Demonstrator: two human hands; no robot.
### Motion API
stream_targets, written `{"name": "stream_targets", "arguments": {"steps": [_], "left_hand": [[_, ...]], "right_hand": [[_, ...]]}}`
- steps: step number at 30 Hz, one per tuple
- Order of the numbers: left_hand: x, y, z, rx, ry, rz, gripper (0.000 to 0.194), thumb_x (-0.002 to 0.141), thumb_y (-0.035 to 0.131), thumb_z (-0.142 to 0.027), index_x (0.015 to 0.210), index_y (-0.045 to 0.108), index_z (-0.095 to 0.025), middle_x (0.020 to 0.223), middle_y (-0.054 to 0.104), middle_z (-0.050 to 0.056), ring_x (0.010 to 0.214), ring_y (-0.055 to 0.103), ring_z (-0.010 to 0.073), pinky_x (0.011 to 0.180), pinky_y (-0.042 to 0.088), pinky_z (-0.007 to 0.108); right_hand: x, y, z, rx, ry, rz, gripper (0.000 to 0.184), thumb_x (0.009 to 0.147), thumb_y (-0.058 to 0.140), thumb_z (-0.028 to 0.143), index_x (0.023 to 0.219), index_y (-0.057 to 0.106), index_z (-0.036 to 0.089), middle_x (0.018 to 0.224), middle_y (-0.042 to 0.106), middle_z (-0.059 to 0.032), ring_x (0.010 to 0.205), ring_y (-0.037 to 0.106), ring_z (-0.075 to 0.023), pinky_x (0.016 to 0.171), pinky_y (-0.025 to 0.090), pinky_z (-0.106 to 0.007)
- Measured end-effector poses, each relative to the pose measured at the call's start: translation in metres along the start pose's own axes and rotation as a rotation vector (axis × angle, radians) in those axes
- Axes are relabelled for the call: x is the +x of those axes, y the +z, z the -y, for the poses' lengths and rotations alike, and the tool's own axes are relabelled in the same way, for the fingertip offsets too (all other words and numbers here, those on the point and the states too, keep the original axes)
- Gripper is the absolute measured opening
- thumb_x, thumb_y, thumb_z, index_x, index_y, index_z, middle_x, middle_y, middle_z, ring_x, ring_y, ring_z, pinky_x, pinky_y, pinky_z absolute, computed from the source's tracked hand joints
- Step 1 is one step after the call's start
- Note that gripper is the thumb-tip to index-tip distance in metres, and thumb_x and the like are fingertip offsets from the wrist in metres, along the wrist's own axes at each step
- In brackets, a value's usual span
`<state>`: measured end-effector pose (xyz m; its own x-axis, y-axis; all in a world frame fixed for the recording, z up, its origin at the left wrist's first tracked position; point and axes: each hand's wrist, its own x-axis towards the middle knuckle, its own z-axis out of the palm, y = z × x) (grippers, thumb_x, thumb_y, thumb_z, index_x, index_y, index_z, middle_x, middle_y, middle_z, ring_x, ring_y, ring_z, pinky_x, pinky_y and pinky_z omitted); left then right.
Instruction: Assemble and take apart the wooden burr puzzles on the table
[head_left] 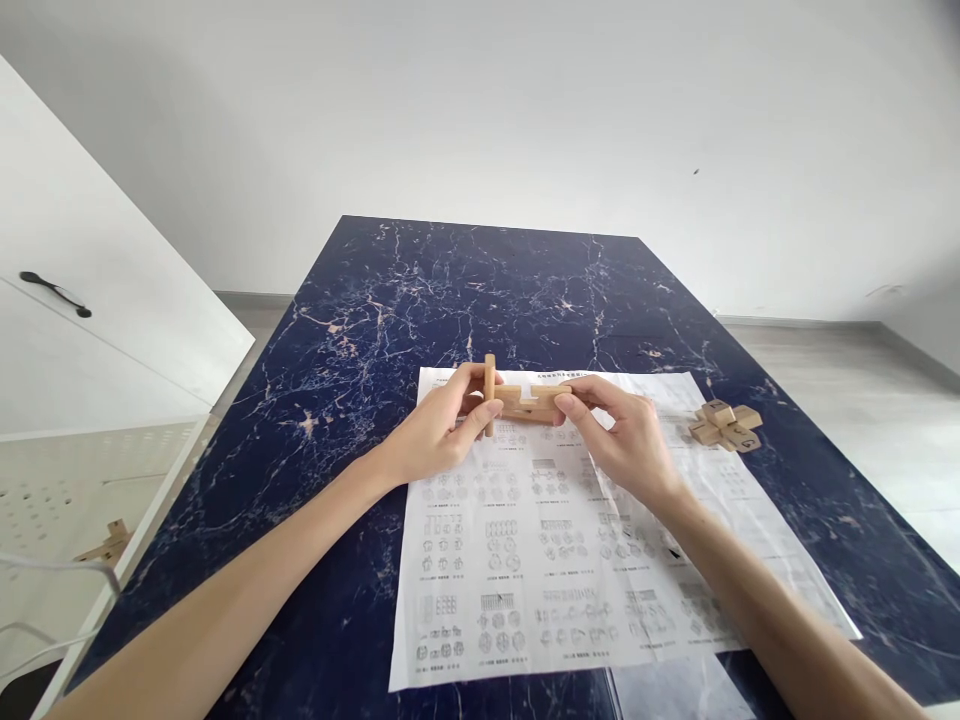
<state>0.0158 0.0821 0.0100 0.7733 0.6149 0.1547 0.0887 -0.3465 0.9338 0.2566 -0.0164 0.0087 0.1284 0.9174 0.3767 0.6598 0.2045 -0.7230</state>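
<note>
Several notched wooden puzzle pieces (517, 402) are held together above the far part of a printed sheet (517, 630). My left hand (450, 420) pinches their left end, where one upright wooden bar (490, 375) crosses the lengthwise pieces. My right hand (619, 430) grips the right end between thumb and fingers. A notch shows as a gap in the middle of the lengthwise pieces. My fingers hide both ends, so I cannot tell how the pieces interlock. Rows of small diagrams cover the sheet.
An assembled wooden puzzle (725, 427) with letters on it sits at the sheet's right edge. Everything rests on a dark blue marbled table (465, 290). A white cabinet (90, 250) stands at left, with another wooden piece (109, 543) and cables below it.
</note>
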Motion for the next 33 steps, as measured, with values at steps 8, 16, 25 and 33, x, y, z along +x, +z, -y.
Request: {"name": "stream_targets", "arguments": {"steps": [8,16,25,33], "left_hand": [[-0.001,-0.002,0.003,0.046,-0.009,-0.004,0.032,0.114,0.047,-0.048,0.129,0.047,-0.02,0.087,0.062,0.002,0.077,0.061,0.0186,0.077,0.053,0.038],[0.003,-0.006,0.002,-0.08,0.069,-0.233,0.029,0.114,0.048,-0.046,0.126,0.05,-0.021,0.102,0.063,0.006,0.074,0.056,0.0146,0.066,0.049,0.031],[0.001,-0.006,-0.002,0.169,-0.007,-0.162,0.039,0.117,0.036,-0.05,0.108,0.059,-0.019,0.085,0.075,0.002,0.059,0.054,0.0131,0.063,0.044,0.03],[0.003,-0.004,-0.001,0.439,0.113,0.007,0.04,0.113,0.048,-0.047,0.086,0.06,-0.02,0.069,0.06,-0.002,0.058,0.053,0.0141,0.06,0.037,0.029]], "right_hand": [[0.001,-0.002,0.0,0.014,-0.021,-0.01,0.025,0.109,0.06,0.041,0.097,0.074,0.024,0.085,0.078,-0.0047,0.076,0.072,-0.0219,0.066,0.054,-0.033],[0.007,-0.03,-0.033,0.154,0.175,-0.203,0.037,0.106,0.063,0.057,0.093,0.067,0.023,0.077,0.067,-0.0031,0.061,0.053,-0.0161,0.055,0.044,-0.029],[0.007,-0.017,-0.04,0.233,0.241,-0.037,0.045,0.104,0.062,0.065,0.105,0.069,0.021,0.078,0.069,-0.0027,0.058,0.051,-0.0147,0.05,0.038,-0.027],[0.003,-0.008,-0.041,-0.052,0.175,0.026,0.042,0.111,0.052,0.058,0.114,0.071,0.021,0.076,0.073,-0.0024,0.064,0.063,-0.0191,0.063,0.046,-0.031]]}}
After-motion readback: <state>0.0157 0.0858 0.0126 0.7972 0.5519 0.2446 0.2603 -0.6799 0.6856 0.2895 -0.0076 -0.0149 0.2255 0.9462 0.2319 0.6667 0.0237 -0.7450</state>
